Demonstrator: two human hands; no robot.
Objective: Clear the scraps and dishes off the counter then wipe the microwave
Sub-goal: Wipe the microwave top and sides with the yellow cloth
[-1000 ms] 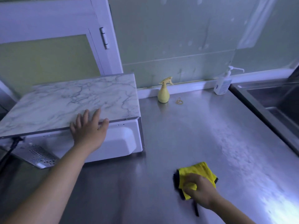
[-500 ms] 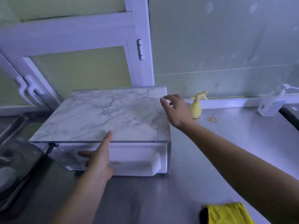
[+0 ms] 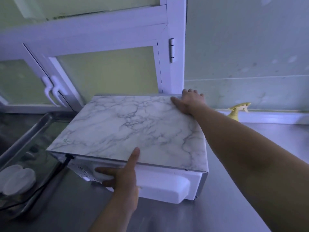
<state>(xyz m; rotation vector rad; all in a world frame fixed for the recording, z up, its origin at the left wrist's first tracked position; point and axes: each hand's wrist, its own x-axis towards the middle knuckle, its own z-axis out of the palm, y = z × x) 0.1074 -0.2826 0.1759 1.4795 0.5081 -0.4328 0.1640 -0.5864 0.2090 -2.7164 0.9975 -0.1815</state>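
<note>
I see the steel counter (image 3: 184, 218) carrying the marble-topped microwave (image 3: 133, 128), which stands against the window with its vented back panel toward me. In the sink (image 3: 25, 136) on the left lie pale dishes (image 3: 16, 180). My right hand (image 3: 189, 102) hooks its fingers over the far right corner. My left hand (image 3: 124, 178) lies spread on the back panel, thumb on top. A yellow spray bottle (image 3: 237, 111) stands by the wall.

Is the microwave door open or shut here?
Cannot tell. The microwave has its vented back and power cord toward the camera; the door side faces the window, hidden.
</note>
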